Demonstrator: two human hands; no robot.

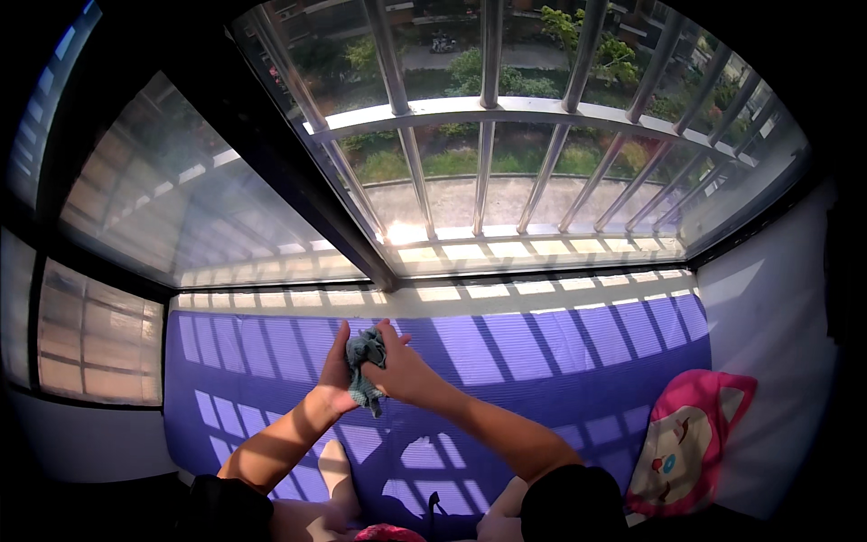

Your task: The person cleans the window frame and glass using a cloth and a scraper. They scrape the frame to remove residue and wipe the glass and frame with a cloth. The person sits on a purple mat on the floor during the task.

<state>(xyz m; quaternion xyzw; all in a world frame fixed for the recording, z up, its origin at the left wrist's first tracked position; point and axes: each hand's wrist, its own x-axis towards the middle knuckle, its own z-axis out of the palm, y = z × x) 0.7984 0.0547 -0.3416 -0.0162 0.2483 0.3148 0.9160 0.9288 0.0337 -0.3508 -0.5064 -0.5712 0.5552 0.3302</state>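
Observation:
Over the purple mat, a crumpled grey-green cloth is bunched up between my two hands. On its left side, my left hand cradles it, palm turned inward and fingers pointing away from me. My right hand comes in from the right, its fingers curled round the bundle and pressing it. One loose end of the cloth hangs down below the hands toward me. Part of the fingers on both hands is hidden by the cloth.
The purple ribbed mat covers the window ledge, striped by shadows. A pink cat-face cushion lies at the right. Ahead are a dark window frame and metal bars. My bare foot rests on the mat's near part.

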